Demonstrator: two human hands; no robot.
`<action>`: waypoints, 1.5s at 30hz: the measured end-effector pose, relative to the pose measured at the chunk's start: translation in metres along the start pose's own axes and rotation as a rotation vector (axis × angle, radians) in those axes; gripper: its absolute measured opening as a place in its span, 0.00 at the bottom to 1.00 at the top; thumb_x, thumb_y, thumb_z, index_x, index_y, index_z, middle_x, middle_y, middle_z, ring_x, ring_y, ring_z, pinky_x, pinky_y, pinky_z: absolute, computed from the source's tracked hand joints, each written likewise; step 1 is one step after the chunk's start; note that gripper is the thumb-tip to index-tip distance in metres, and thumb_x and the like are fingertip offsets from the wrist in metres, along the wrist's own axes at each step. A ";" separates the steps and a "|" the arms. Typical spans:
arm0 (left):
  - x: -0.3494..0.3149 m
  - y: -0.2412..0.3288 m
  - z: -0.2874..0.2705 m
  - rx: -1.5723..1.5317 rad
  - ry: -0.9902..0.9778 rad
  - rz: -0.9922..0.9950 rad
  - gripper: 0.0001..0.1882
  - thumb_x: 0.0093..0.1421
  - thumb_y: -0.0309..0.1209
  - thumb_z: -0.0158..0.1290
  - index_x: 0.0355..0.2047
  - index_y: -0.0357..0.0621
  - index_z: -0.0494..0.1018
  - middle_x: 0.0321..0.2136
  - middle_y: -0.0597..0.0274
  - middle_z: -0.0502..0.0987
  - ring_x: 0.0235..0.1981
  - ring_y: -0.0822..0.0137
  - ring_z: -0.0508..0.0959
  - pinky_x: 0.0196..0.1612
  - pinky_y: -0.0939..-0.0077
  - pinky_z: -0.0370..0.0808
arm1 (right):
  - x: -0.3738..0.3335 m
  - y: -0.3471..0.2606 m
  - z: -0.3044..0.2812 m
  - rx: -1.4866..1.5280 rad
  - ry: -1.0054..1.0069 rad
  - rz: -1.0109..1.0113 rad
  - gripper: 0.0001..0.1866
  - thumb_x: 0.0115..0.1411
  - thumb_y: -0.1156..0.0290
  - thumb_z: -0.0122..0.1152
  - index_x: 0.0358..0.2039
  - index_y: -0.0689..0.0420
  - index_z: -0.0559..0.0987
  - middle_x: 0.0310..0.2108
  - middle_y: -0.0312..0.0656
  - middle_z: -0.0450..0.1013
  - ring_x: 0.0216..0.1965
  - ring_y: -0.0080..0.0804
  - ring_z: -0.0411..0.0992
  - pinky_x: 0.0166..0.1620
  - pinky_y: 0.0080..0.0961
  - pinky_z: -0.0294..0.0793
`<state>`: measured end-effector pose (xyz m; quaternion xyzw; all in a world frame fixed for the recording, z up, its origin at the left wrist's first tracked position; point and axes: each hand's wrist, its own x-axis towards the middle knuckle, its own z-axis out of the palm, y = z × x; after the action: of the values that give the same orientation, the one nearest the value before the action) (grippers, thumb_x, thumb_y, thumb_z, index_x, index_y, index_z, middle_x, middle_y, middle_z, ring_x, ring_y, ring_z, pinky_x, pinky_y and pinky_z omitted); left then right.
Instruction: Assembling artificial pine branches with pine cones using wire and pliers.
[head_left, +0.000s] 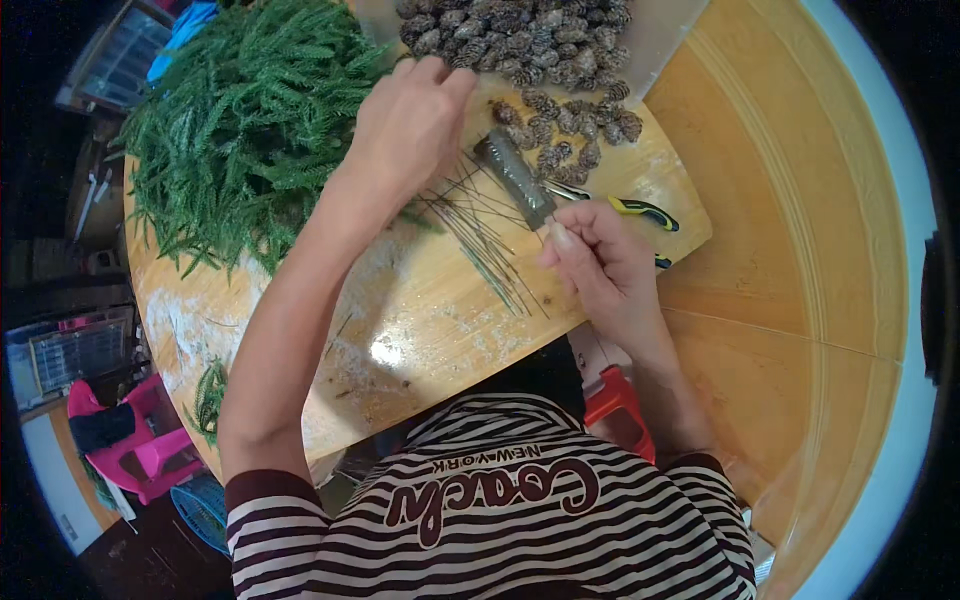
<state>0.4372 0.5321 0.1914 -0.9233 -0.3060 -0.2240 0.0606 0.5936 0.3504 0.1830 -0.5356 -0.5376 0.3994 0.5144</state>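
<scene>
My left hand (412,125) is bent over the far part of the table, between the green branches and the pine cones. Its fingers curl down, and their tips and anything in them are hidden. My right hand (607,262) is closed in a pinch at the near end of a dark, shiny roll-shaped bundle (515,175); what is between thumb and finger is too small to make out. Several thin wire-like stems (480,240) lie loose between my hands. Just beyond my right hand rest pliers with yellow and black handles (645,210).
Feathery green branches (250,120) are heaped at the far left. Pine cones (520,40) fill a clear tray at the back, with several loose cones (570,125) before it. White specks dust the wooden board (440,340). A pink chair (135,440) and red object (618,410) stand lower.
</scene>
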 end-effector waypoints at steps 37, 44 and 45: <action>-0.033 0.006 -0.029 -0.193 0.214 -0.005 0.15 0.52 0.24 0.55 0.42 0.39 0.74 0.38 0.54 0.75 0.31 0.57 0.78 0.36 0.69 0.76 | 0.031 0.000 0.012 0.046 -0.010 -0.106 0.07 0.64 0.74 0.49 0.40 0.62 0.72 0.24 0.33 0.72 0.21 0.10 0.59 0.26 0.09 0.60; -0.084 0.047 -0.058 -1.608 0.246 -0.713 0.15 0.56 0.20 0.56 0.45 0.34 0.71 0.37 0.66 0.74 0.35 0.80 0.72 0.39 0.88 0.71 | 0.025 -0.029 0.034 0.002 -0.100 -0.246 0.04 0.61 0.78 0.52 0.35 0.63 0.74 0.21 0.34 0.72 0.20 0.13 0.65 0.25 0.11 0.62; -0.087 0.050 -0.059 -1.606 0.250 -0.723 0.15 0.56 0.20 0.56 0.45 0.34 0.71 0.37 0.66 0.74 0.35 0.80 0.72 0.39 0.88 0.71 | 0.025 -0.031 0.036 0.004 -0.109 -0.242 0.04 0.61 0.78 0.52 0.35 0.63 0.74 0.21 0.34 0.72 0.20 0.13 0.65 0.25 0.11 0.62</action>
<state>0.3823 0.4305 0.2057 -0.5030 -0.3203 -0.4757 -0.6466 0.5556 0.3764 0.2108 -0.4433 -0.6245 0.3640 0.5301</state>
